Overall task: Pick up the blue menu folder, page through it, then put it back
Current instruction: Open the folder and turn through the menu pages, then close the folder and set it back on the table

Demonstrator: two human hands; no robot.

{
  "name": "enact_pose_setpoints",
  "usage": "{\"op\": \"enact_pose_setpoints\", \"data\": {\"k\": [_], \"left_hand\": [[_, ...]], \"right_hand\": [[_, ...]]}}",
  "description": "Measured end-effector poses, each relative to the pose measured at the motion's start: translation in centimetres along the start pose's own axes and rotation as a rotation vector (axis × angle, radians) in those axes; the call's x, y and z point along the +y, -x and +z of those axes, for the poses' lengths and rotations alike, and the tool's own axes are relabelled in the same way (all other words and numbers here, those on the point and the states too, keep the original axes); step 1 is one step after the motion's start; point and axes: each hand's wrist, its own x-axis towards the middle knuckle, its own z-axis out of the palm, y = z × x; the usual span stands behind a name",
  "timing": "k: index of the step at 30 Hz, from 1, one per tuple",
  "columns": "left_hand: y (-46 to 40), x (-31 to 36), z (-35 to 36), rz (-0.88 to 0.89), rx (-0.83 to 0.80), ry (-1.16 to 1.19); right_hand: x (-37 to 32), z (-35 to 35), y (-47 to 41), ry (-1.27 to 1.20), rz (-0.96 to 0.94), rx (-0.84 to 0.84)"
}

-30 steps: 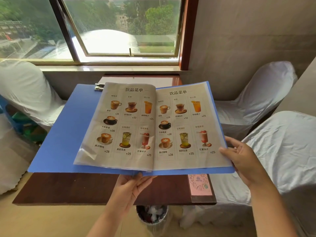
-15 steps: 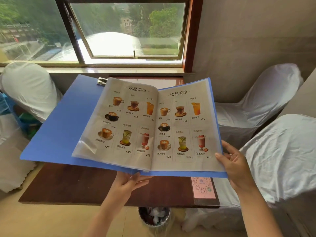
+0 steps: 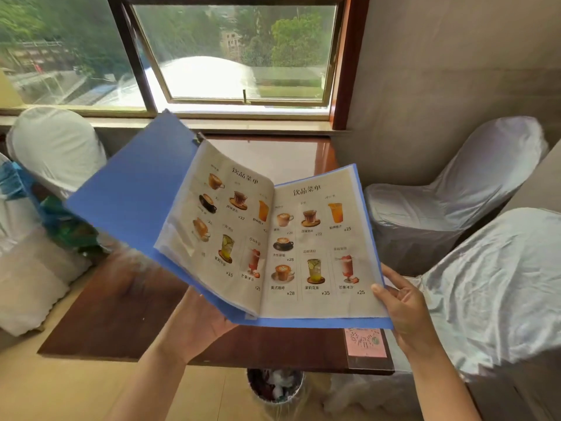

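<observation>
The blue menu folder (image 3: 130, 192) is open in the air above the dark wooden table (image 3: 121, 314), showing two drink-menu pages in clear sleeves. Its left cover and left pages tilt steeply upward, folding toward the right half. My left hand (image 3: 200, 320) supports the folder from underneath near the spine, fingers hidden behind it. My right hand (image 3: 400, 302) grips the lower right corner, thumb on the page edge.
White-covered chairs stand at the left (image 3: 54, 147), the far right (image 3: 455, 189) and the near right (image 3: 501, 284). A pink QR card (image 3: 365, 341) lies on the table's near right corner. A waste bin (image 3: 273, 387) sits under the table. The window (image 3: 236, 53) is behind.
The left cover and left pages have swung upward from nearly flat to a steep tilt, closing toward the right half. Both hands keep their hold.
</observation>
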Motion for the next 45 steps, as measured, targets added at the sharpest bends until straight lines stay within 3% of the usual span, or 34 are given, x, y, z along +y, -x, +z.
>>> {"op": "enact_pose_setpoints", "data": {"k": [4, 12, 17, 23, 29, 33, 36, 45], "left_hand": [[-0.7, 0.2, 0.9, -0.022, 0.185, -0.249], [-1.2, 0.0, -0.4, -0.096, 0.131, -0.367], [-1.0, -0.1, -0.3, -0.057, 0.069, -0.45], [-0.5, -0.7, 0.4, 0.038, 0.036, -0.333], [-0.2, -1.2, -0.3, 0.088, 0.071, -0.325], [-0.6, -0.8, -1.1, 0.062, 0.041, -0.432], [-1.6, -1.0, -2.0, 0.016, 0.105, -0.593], [-4.3, -6.8, -6.8, -0.133, 0.31, -0.854]], "right_hand": [[0.0, 0.5, 0.5, -0.005, -0.015, -0.032], [-1.7, 0.2, 0.9, -0.056, -0.053, -0.152], [-2.4, 0.2, 1.2, -0.032, -0.127, -0.183], [-2.5, -0.1, 1.4, -0.134, -0.015, -0.187], [-2.7, -0.6, 0.9, -0.055, -0.006, -0.245], [-2.5, -0.5, 0.0, 0.13, -0.042, -0.213], [-1.5, 0.6, -1.1, 0.281, -0.044, -0.136], [8.4, 2.6, -2.4, 0.781, 0.212, -0.09]]}}
